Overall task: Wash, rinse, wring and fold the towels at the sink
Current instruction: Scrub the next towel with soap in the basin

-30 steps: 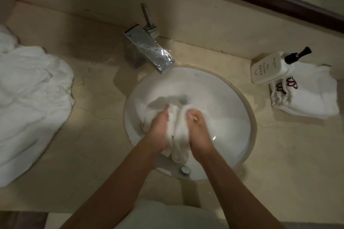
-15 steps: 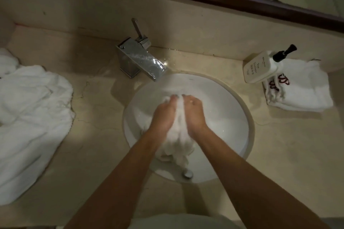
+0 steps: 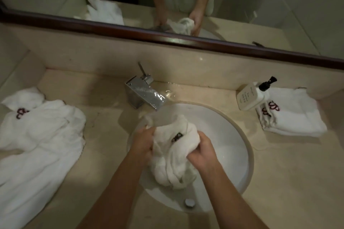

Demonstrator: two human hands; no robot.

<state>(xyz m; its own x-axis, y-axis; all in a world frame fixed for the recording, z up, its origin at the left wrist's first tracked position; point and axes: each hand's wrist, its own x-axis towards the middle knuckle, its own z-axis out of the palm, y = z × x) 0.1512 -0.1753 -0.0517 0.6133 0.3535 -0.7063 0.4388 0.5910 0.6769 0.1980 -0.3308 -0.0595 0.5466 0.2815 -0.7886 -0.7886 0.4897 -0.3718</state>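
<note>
A wet white towel [image 3: 174, 156] with a small dark label is bunched up above the round white sink [image 3: 230, 135]. My left hand [image 3: 143, 143] grips its left side and my right hand [image 3: 202, 152] grips its right side, fingers curled into the cloth. The towel's lower end hangs down into the basin. A chrome faucet [image 3: 145, 94] stands behind the sink, its spout pointing toward the towel. Whether water is running I cannot make out.
A pile of loose white towels [image 3: 37, 145] with a red emblem covers the counter at the left. Folded white towels [image 3: 292, 115] lie at the right, with a white pump bottle [image 3: 251, 96] beside them. A dark-framed mirror [image 3: 167, 39] runs along the back wall.
Both hands have lifted the towel out of the basin bottom and spread slightly apart, so more cloth shows between them. The camera has tilted up, bringing the mirror into view.
</note>
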